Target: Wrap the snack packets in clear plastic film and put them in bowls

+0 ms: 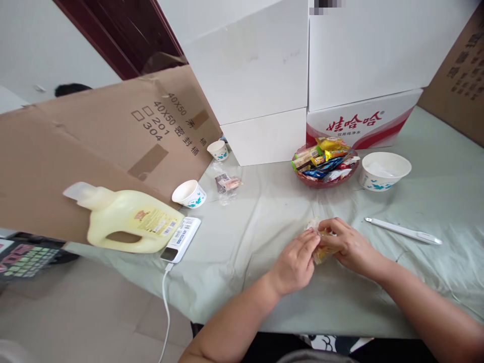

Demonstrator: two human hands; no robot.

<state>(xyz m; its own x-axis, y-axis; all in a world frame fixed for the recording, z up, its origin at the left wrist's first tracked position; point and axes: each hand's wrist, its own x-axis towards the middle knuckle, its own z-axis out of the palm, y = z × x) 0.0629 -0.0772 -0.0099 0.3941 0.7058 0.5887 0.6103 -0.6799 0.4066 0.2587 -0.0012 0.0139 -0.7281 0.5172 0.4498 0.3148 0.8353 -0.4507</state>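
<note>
Between my two hands is a small yellowish packet in clear, crinkled wrapping (320, 255), just above the near part of the table. My left hand (297, 262) is closed on its left side, fingers pressed together. From the right, my right hand (350, 247) pinches the same packet, with the index finger bent over it. The fingers hide much of the packet, so its contents cannot be made out. Beyond my hands stands a reddish glass bowl (325, 182) heaped with wrapped snacks (328, 160). A white box cutter (403, 231) lies to the right of my right hand.
A paper bowl (384, 171) stands beside the snack bowl. Left are two paper cups (189, 194), clear wrappers (228, 184), a yellow detergent bottle (132, 222) and a white cabled device (181, 240). White boxes (260, 65) and a cardboard sheet (106, 136) wall the back and left.
</note>
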